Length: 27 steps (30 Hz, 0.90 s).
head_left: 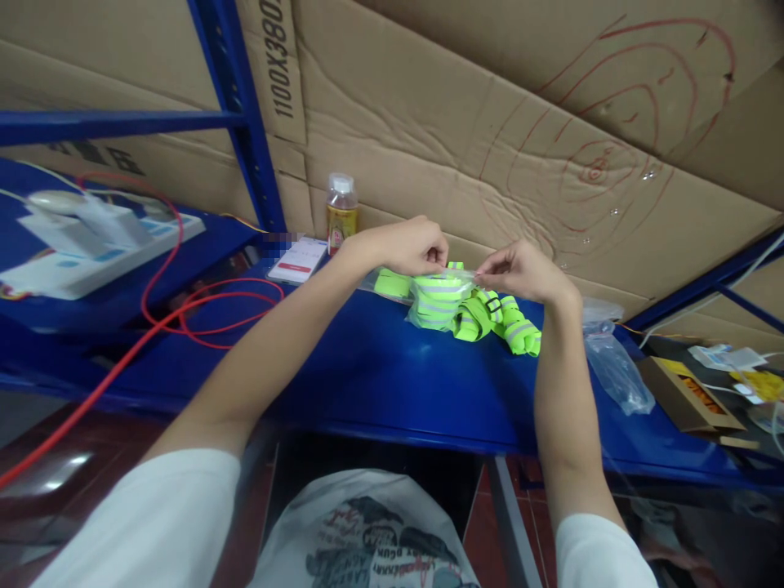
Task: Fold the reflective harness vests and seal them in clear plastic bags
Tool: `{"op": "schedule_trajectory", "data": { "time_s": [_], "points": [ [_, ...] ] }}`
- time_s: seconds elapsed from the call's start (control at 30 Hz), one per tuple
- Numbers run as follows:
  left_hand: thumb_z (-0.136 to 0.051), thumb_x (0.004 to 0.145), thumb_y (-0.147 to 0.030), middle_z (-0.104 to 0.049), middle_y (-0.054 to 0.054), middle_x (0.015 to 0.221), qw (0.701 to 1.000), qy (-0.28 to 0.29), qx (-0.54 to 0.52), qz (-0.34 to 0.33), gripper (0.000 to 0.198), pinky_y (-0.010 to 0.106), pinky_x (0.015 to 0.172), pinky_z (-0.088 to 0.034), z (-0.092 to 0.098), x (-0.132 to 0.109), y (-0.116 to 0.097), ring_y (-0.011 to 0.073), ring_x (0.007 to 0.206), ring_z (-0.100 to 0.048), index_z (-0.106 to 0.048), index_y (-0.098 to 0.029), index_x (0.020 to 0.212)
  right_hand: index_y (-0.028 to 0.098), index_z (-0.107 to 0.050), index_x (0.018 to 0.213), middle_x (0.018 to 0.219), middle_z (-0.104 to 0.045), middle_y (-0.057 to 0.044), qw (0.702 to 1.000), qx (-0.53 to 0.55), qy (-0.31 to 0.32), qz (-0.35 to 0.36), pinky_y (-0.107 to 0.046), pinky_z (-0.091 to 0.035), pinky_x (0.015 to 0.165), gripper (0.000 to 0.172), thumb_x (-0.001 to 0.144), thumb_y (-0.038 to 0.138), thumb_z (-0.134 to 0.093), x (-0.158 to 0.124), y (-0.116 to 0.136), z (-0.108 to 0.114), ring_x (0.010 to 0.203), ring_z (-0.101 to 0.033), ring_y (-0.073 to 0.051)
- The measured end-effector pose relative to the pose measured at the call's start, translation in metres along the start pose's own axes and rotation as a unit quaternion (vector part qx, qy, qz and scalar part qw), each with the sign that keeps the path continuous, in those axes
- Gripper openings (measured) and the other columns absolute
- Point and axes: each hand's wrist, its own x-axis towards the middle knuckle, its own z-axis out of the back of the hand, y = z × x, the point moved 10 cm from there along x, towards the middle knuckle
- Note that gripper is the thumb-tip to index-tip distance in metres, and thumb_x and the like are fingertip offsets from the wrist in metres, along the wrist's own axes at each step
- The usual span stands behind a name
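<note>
My left hand point(412, 246) and my right hand point(522, 272) both pinch the top edge of a clear plastic bag point(438, 296) over the blue shelf point(367, 367). Inside the bag is a folded neon-green strap with grey reflective stripes. More neon-green reflective straps point(508, 322) lie loose on the shelf just under my right hand, and another bagged green piece point(392, 283) lies behind my left wrist. Both hands have their fingers closed on the bag's rim.
A small bottle with a yellow label point(341, 214) stands against the cardboard wall point(490, 122). A phone point(298, 259) lies beside it. Red cable point(184, 314) loops at left near a white power strip point(91, 245). Empty clear bags point(612, 363) and a small cardboard box point(689, 396) sit right.
</note>
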Motion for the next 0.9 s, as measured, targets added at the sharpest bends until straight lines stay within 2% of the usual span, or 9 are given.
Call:
{"op": "schedule_trajectory", "data": {
  "time_s": [0.13,0.33,0.5,0.7,0.9],
  "points": [
    [-0.069,0.089,-0.023,-0.08,0.004,0.079,1.0,0.021,-0.003,-0.008,0.019,0.027,0.074,-0.045,-0.002,-0.001,-0.006,0.0151,0.072,-0.068,-0.086,-0.016,0.094,0.016,-0.085,0.08,0.065,-0.073,-0.004,1.0,0.0,0.007,0.006,-0.028,-0.036,0.051,0.047,0.073,0.062,-0.09,-0.001,0.003,-0.002,0.055,-0.053,-0.013],
    [-0.07,0.088,-0.023,-0.08,0.004,0.08,1.0,0.024,-0.002,0.02,0.019,0.027,0.073,-0.045,-0.005,0.0,-0.001,0.0146,0.07,-0.067,-0.085,-0.014,0.095,0.016,-0.084,0.084,0.071,-0.076,-0.005,1.0,0.031,-0.007,0.001,-0.029,-0.045,0.057,0.039,0.075,0.054,-0.089,0.005,0.003,-0.004,0.06,-0.06,-0.015],
    [-0.072,0.087,-0.025,-0.082,0.005,0.087,1.0,0.001,-0.009,0.001,0.024,0.028,0.078,-0.047,-0.006,0.004,-0.003,0.0166,0.076,-0.07,-0.087,-0.016,0.104,0.017,-0.081,0.083,0.069,-0.073,-0.005,1.0,0.01,0.014,0.006,-0.028,-0.044,0.056,0.037,0.08,0.054,-0.083,0.007,0.007,-0.014,0.06,-0.06,-0.015],
    [-0.069,0.09,-0.024,-0.083,0.006,0.089,1.0,-0.003,0.003,-0.015,0.023,0.026,0.076,-0.046,-0.006,0.004,-0.005,0.0163,0.077,-0.071,-0.085,-0.015,0.104,0.016,-0.081,0.085,0.076,-0.077,-0.007,0.997,-0.03,-0.05,0.047,-0.029,-0.047,0.063,0.028,0.085,0.043,-0.078,0.01,0.021,-0.009,0.066,-0.064,-0.017],
    [-0.065,0.09,-0.023,-0.081,0.004,0.084,1.0,-0.003,0.015,-0.005,0.023,0.026,0.073,-0.046,0.001,0.0,-0.002,0.0157,0.074,-0.07,-0.085,-0.015,0.1,0.016,-0.084,0.09,0.074,-0.078,-0.007,0.996,-0.028,-0.054,0.063,-0.03,-0.048,0.061,0.034,0.085,0.049,-0.081,0.015,0.019,-0.013,0.064,-0.066,-0.019]
  ]
}}
